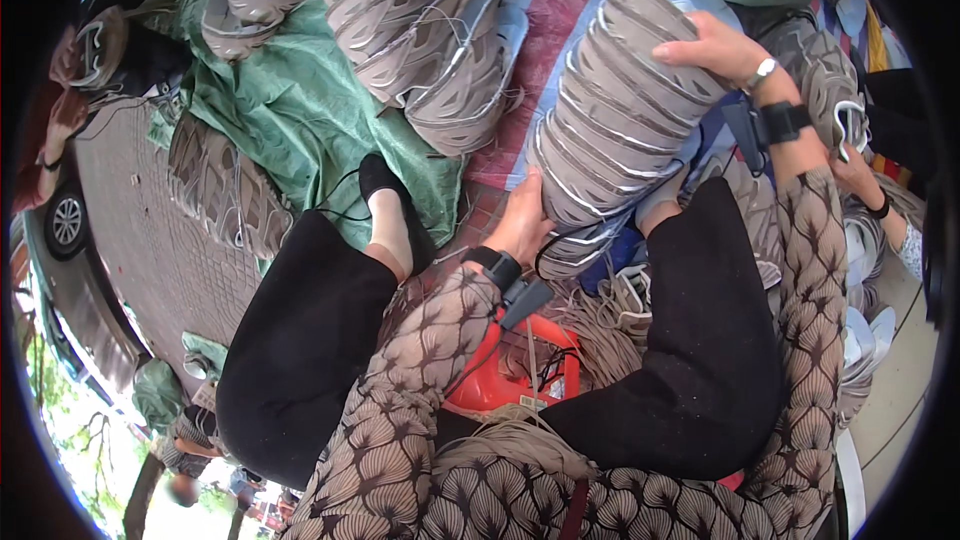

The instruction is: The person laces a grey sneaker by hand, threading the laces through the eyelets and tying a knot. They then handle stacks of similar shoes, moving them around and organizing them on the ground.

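A tall stack of nested taupe shoe uppers (620, 105) with pale edging leans between my knees. My right hand (715, 50) grips its upper right side, the thumb lying across the front. My left hand (522, 220) holds the stack at its lower left edge, with the fingertips partly hidden against it. A dark cord loops beside the left hand, near the bottom of the stack. Loose beige laces (605, 335) lie below it, and a bundle of similar laces (515, 440) rests across my lap.
A red plastic object (485, 385) sits between my legs. More stacked uppers (400, 30) lie on green sheeting (320, 90) and a striped tarp (550, 15). At right, another person's hand (855, 175) is at an upper; at far left shows another person's hand (68, 115).
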Available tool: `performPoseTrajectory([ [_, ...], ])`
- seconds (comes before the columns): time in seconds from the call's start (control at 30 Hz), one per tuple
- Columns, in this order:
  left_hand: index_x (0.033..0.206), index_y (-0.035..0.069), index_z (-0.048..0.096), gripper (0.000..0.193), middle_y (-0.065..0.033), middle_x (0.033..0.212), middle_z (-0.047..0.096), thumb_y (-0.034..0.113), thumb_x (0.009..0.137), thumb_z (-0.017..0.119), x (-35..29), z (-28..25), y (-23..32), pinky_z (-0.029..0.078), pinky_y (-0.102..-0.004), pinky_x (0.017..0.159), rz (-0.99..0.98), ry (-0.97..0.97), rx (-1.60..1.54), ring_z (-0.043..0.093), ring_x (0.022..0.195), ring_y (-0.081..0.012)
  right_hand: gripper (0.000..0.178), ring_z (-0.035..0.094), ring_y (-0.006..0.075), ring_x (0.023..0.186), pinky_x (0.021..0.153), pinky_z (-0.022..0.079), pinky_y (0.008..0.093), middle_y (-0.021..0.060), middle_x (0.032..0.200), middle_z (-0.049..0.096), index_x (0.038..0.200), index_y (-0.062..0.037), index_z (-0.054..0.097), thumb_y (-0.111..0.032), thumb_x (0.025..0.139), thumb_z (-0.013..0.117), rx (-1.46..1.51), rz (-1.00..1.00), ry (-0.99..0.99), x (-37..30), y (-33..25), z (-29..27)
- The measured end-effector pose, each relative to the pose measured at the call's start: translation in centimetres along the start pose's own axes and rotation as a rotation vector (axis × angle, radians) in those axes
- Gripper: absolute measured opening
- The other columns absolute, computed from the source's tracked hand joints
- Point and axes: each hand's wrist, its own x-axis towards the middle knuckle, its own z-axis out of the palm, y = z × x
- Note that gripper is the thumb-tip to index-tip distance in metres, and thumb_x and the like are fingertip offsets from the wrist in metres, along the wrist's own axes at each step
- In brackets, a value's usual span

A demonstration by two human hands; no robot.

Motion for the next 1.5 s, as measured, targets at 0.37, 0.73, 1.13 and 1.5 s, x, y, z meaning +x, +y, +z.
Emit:
performPoseTrajectory([
  [0.37,0.092,-0.005,0.067,0.057,-0.0298,0.103,0.062,0.046,0.093,0.043,0.7,-3.7,0.7,0.047,-0.0473,0.081,0.493,0.568,0.983,0.059,0.1,-0.0424,0.061,0.065,0.0231,0.088,0.082,0.05,0.0334,0.0146,0.1,0.069,0.11,0.0009,0.064,-0.047,0.074,0.07,-0.325,0.047,0.088,3.6,0.4,1.5],
  [0.73,0.148,0.018,0.027,0.078,-0.0085,0.149,0.036,0.07,0.09,0.035,-1.6,-1.1,-3.9,0.031,-0.0599,0.104,-0.115,0.1,-0.188,0.04,0.132,-0.0286,0.06,0.062,0.0178,0.093,0.082,0.05,0.0311,0.0137,0.106,0.066,0.113,0.0037,0.061,-0.042,0.076,0.072,-0.416,0.104,0.089,2.1,1.6,-0.4],
  [1.13,0.149,0.013,0.026,0.081,-0.0086,0.149,0.037,0.063,0.089,0.05,1.5,-1.9,1.1,0.033,-0.0488,0.107,-0.003,-0.084,0.031,0.041,0.133,-0.0271,0.066,0.06,0.0176,0.1,0.09,0.046,0.0308,0.0112,0.111,0.064,0.12,0.0025,0.059,-0.041,0.073,0.076,0.009,0.196,0.127,-0.3,4.0,-3.1],
  [1.5,0.124,0.002,0.055,0.063,-0.021,0.12,0.059,0.055,0.092,0.045,1.0,-6.7,3.4,0.045,-0.0404,0.089,0.166,0.054,1.24,0.058,0.106,-0.0339,0.075,0.06,0.0332,0.107,0.093,0.044,0.0402,0.0193,0.114,0.064,0.131,-0.0036,0.05,-0.049,0.075,0.069,-0.673,0.099,0.413,3.2,0.3,0.1],
])
